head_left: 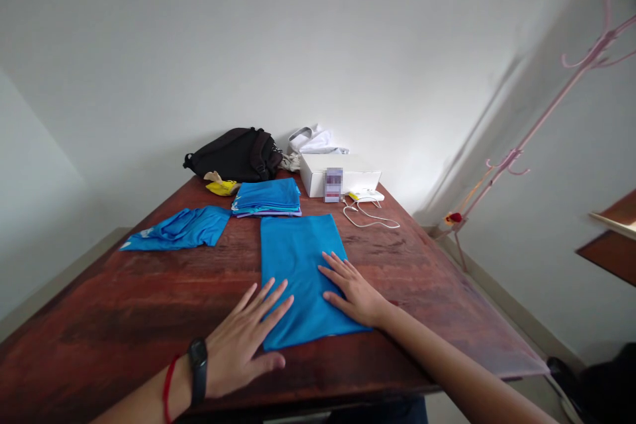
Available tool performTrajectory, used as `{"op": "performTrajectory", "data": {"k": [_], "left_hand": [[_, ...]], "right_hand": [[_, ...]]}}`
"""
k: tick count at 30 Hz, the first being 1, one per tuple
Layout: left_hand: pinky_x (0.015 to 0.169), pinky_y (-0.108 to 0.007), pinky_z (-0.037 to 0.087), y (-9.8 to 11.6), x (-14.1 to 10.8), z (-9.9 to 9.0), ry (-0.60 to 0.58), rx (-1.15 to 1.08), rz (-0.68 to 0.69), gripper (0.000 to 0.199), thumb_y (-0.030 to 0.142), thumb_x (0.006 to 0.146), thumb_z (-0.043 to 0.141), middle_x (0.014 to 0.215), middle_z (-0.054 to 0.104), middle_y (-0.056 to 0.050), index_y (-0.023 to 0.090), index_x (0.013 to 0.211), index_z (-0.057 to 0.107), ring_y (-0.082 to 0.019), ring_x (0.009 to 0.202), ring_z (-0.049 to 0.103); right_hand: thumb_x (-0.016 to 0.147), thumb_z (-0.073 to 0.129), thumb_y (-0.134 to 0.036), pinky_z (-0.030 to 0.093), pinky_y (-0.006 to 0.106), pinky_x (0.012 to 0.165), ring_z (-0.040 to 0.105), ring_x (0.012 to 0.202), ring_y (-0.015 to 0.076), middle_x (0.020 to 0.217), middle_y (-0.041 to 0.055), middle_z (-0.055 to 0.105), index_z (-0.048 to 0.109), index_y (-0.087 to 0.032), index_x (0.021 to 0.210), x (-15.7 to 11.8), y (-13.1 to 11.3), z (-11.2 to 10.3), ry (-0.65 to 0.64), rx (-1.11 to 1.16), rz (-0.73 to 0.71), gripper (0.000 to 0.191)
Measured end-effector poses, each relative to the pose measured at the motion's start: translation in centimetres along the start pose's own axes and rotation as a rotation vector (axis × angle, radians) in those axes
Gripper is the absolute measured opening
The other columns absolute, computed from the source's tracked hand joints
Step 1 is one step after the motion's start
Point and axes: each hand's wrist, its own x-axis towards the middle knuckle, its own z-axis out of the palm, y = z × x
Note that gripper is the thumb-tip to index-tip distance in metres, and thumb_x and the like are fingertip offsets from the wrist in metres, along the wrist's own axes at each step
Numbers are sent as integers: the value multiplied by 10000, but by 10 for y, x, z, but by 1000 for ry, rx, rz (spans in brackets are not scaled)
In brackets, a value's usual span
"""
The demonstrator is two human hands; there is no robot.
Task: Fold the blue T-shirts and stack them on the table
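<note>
A folded blue cloth (304, 245) lies flat on the dark reddish wooden table (189, 298) in front of me. My left hand (248, 338), with a black wristband and a red cord, hovers or rests at the cloth's left edge, fingers spread. On the cloth's right side lies my right hand (355, 288), fingers apart and palm down. Behind the cloth sits a neat stack of folded blue cloths (268, 196). To the left is a crumpled blue cloth (183, 228).
Toward the wall stand a black backpack (231, 154), a white box (342, 172) and a white fabric item (313, 140). A yellow item (221, 187) lies near the backpack. A white cable (370, 222) curls at the right. Beyond the table's right edge leans a pink coat rack (541, 119).
</note>
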Motion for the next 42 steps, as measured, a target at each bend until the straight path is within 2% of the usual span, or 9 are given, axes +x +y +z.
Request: {"op": "performTrajectory", "data": {"k": [5,9,14,20,29,32,36,39,42], "left_hand": [[1156,-518,391,24,-31,1,82,11,-30,809,455,940,628,1624,314,-42,316,1609,195,-312,1457,367],[1083,-461,487,25,-24,11,239,82,-70,479,235,946,579,1483,542,-18,302,1420,555,-285,1340,533],[1140,-484,405,24,-15,13,317,114,-81,454,73,889,518,1308,686,-19,247,1285,659,-259,1252,609],[1088,-454,446,23,-13,8,333,45,-110,344,70,877,507,1247,718,-9,245,1076,726,-257,1229,624],[1141,-424,419,52,-41,-20,406,-179,-130,329,156,925,458,1189,739,-43,258,1158,667,-224,1163,667],[1034,-316,503,65,-56,-39,464,-310,-188,284,248,943,496,1142,750,-4,310,1164,663,-212,1068,701],[740,-235,554,68,-47,-68,517,-515,-351,223,386,943,524,964,748,-3,284,1074,673,-206,833,701],[614,-223,511,50,-16,-74,475,-736,-468,265,446,949,503,783,677,-1,223,951,647,-181,697,637],[576,-226,500,20,14,-59,420,-905,-572,289,472,899,527,721,616,4,194,862,598,-176,670,612]], "right_hand": [[878,638,-626,151,661,1206,110,1534,368,1675,72,132,231,-335,1596,-60,-26,-7,-131,3,-36,875],[973,582,-374,328,555,1198,299,1498,306,1641,81,285,368,-316,1553,-82,-25,-4,34,-82,-20,621],[981,537,-198,515,507,1070,598,1273,281,1405,95,611,597,-291,1366,-89,-13,2,205,-247,-130,401],[1006,481,-184,581,447,976,676,1108,243,1229,83,693,661,-256,1112,-83,-15,-2,244,-207,-174,222],[986,445,-144,539,413,1049,610,1263,243,1281,76,680,534,-302,1292,-116,-46,-6,343,13,-137,356],[986,476,-195,586,367,935,686,1118,247,1168,76,717,594,-310,1193,-130,-66,-16,430,132,-49,265],[972,561,-354,568,273,629,684,705,196,813,38,711,669,-259,1013,-112,-78,-40,554,276,182,149],[954,569,-462,531,265,592,658,690,192,789,43,698,672,-207,953,-71,-66,-51,530,401,286,275],[918,573,-492,538,292,636,672,741,210,844,57,722,669,-186,960,-28,-41,-41,441,484,345,323]]}}
